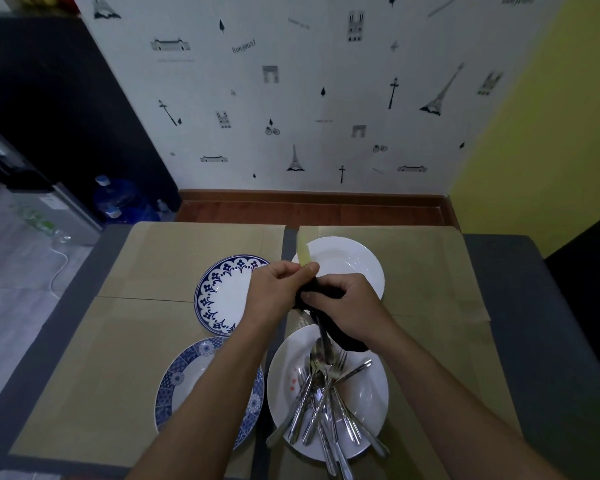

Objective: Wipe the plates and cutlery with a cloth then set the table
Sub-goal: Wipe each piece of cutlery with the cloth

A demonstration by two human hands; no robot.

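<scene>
Head view: left hand (278,289) at centre, pinching a pale yellow utensil (303,255) pointing toward 12 o'clock. Right hand (347,306) at 3 o'clock of it, fingers curled round a black cloth (321,295) wrapped about the utensil's lower part. At 6 o'clock, near white plate (373,407) heaped with cutlery (317,386). Far white plate (347,258) at 12 o'clock; floral blue plate (219,296) at 9, patterned blue plate (184,379) at 7, all on tan placemats (174,265).

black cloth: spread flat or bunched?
Bunched. The right hand grips the black cloth wadded against the pale yellow item that the left hand holds; a loose end hangs over the cutlery.
</scene>
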